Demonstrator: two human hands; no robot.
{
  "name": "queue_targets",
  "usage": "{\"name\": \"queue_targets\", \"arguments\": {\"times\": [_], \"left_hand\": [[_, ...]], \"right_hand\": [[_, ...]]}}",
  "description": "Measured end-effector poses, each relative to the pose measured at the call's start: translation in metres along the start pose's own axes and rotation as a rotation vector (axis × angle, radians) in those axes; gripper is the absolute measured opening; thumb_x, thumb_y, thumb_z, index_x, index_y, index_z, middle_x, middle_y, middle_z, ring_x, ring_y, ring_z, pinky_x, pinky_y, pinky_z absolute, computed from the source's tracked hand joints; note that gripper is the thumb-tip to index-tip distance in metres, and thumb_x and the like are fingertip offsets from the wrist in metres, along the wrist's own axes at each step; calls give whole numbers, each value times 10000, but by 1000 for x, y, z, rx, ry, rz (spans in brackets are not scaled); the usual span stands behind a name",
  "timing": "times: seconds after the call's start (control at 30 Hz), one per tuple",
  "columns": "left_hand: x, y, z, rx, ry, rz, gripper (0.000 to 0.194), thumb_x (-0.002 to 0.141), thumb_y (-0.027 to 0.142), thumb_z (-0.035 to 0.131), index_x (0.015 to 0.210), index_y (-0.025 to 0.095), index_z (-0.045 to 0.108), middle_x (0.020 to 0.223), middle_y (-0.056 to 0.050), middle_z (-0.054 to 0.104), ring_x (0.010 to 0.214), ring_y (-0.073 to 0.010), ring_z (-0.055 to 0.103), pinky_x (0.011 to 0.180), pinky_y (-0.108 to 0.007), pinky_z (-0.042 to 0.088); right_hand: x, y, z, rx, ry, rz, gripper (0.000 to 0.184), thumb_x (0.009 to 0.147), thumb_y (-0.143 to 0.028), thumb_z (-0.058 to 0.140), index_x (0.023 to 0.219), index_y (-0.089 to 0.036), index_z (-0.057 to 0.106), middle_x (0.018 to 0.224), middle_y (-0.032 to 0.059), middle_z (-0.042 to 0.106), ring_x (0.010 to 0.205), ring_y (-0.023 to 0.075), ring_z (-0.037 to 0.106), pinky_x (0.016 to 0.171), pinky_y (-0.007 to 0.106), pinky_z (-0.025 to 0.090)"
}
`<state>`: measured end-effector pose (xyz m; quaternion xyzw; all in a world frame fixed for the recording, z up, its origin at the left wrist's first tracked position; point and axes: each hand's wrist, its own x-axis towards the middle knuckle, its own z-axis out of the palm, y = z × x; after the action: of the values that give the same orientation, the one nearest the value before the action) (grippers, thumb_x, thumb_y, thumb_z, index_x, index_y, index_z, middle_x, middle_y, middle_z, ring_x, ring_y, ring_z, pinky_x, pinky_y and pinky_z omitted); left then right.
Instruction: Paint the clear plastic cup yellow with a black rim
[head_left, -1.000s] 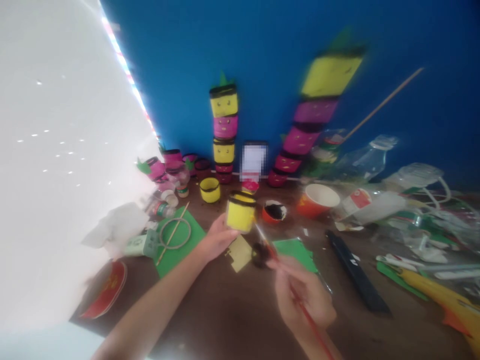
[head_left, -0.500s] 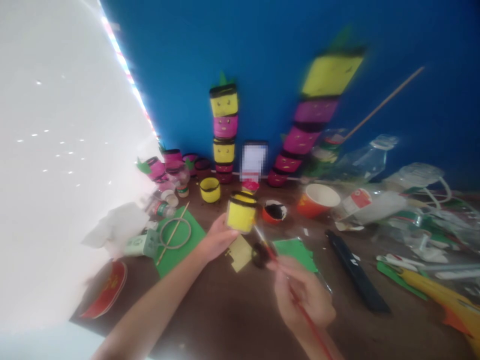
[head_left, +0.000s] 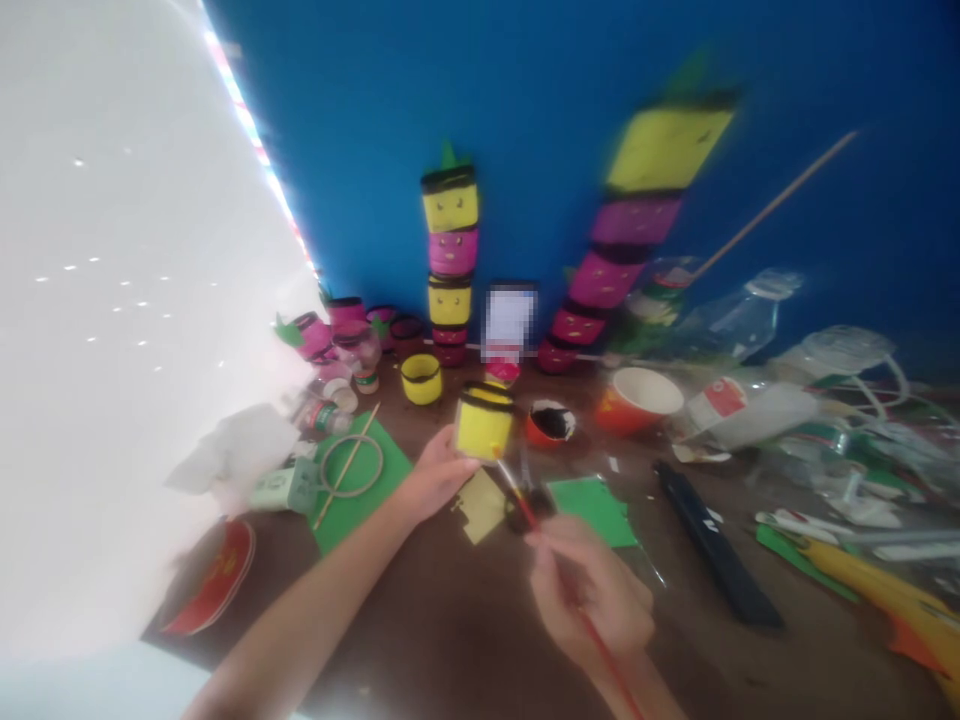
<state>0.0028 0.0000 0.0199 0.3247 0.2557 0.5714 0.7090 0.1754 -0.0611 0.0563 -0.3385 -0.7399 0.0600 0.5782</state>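
Blue wall [head_left: 337, 120] behind, brown counter [head_left: 450, 620] below: left hand [head_left: 437, 475] grips a yellow cup [head_left: 484, 425], right hand [head_left: 592, 585] pinches a red paintbrush [head_left: 528, 510], tip at the cup's side!

Left hand [head_left: 437, 474] is bare; its outline is soft with blur. Left forearm [head_left: 322, 598] is bare and smooth-contoured, narrows toward the wrist, and shows at length. Right hand [head_left: 596, 585] is likewise bare, fine detail too blurred to read. Right forearm [head_left: 637, 685] shows a short bare stretch.
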Motion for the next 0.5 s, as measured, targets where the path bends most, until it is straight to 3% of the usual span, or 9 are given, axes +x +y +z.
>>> {"name": "queue_targets", "arguments": {"times": [0.13, 0.37, 0.5], "left_hand": [[0, 2, 3, -5, 8, 12, 433, 591, 170, 738, 990, 162, 571, 1035, -78, 659, 1000, -228, 601, 990, -432, 341], [-1, 5, 5, -1, -54, 12, 429, 620, 179, 715, 1029, 159, 584, 1053, -84, 647, 1039, -239, 575, 989, -432, 343], [-2, 5, 5, -16, -80, 23, 422, 647, 173, 687, 1056, 161, 586, 1036, -76, 647, 998, -222, 588, 970, -420, 361]], "right_hand": [[-4, -4, -2, 1, 17, 30, 215, 701, -23, 553, 843, -182, 575, 675, 9, 639, 642, 140, 642, 632, 270, 553], [-8, -3, 0, 3, 81, 239, 176, 747, -69, 551, 872, -190, 580, 753, 25, 681, 685, 140, 664, 639, 234, 562], [-7, -2, -1, -20, 28, 222, 143, 745, -90, 559, 843, -192, 578, 722, 17, 678, 634, 133, 659, 591, 215, 556]]}}
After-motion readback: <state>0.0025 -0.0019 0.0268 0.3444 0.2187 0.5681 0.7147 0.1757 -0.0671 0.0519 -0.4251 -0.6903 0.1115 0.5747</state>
